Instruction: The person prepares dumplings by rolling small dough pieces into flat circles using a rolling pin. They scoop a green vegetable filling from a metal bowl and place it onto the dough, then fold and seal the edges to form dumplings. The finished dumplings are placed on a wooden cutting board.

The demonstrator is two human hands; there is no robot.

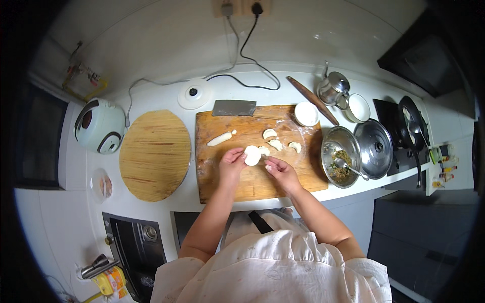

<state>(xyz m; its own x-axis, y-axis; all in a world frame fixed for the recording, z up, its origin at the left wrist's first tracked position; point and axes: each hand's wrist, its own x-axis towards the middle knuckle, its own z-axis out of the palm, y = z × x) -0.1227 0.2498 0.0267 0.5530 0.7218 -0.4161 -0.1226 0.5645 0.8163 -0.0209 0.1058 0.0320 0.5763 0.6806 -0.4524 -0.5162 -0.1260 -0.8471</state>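
Between the thumb and fingers of my left hand (233, 160) is a round white dumpling wrapper (252, 155), held up over the wooden cutting board (222, 184). My right hand (282, 174) is just right of it, fingers drawn together; anything in them is too small to make out. Beyond my hands, several folded dumplings (295, 147) lie on the floured board, one partly behind the wrapper. A strip of dough (220, 139) with a small bit at its end rests on the left part. Across the board's far edge lies a cleaver (234, 108).
Right of the board stands a steel bowl (327, 160) of chopped filling with a spoon (348, 167), beside a lid (374, 146). A white bowl (306, 114) and rolling pin (313, 100) are at the far right corner. Left are a round slatted mat (154, 156) and rice cooker (101, 126).
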